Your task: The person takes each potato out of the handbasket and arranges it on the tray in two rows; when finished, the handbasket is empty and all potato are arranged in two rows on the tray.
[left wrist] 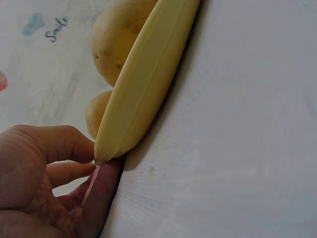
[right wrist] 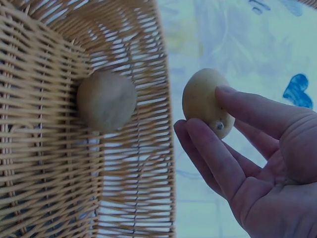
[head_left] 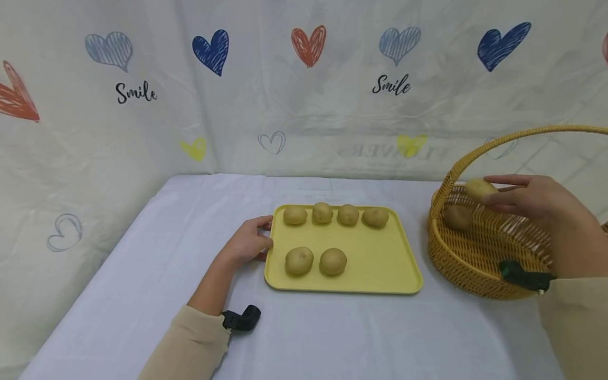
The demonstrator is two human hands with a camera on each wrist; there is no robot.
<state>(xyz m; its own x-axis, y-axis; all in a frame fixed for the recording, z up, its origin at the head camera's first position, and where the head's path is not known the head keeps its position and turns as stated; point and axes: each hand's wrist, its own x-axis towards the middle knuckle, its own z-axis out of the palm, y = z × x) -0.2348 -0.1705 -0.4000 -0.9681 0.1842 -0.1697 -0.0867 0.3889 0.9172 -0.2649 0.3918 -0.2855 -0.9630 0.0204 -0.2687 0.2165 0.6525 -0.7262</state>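
My right hand [head_left: 532, 198] holds a potato [right wrist: 205, 101] between thumb and fingertips, above the back left of the wicker basket [head_left: 439, 248]. Another potato [right wrist: 106, 100] lies inside that basket. At the left edge of the yellow tray [head_left: 370, 253], my left hand [head_left: 248, 240] grips the rim, with the thumb and a finger meeting at it in the left wrist view. Several potatoes stand in a row along the tray's back. Two larger ones, a left potato [head_left: 299, 260] and a right potato [head_left: 333, 261], sit near the front.
The basket's tall arched handle [head_left: 522, 132] rises over its opening beside my right hand. A white cloth [head_left: 332, 338] covers the table, and a sheet printed with hearts [head_left: 309, 46] hangs behind it. Each wrist wears a small dark camera.
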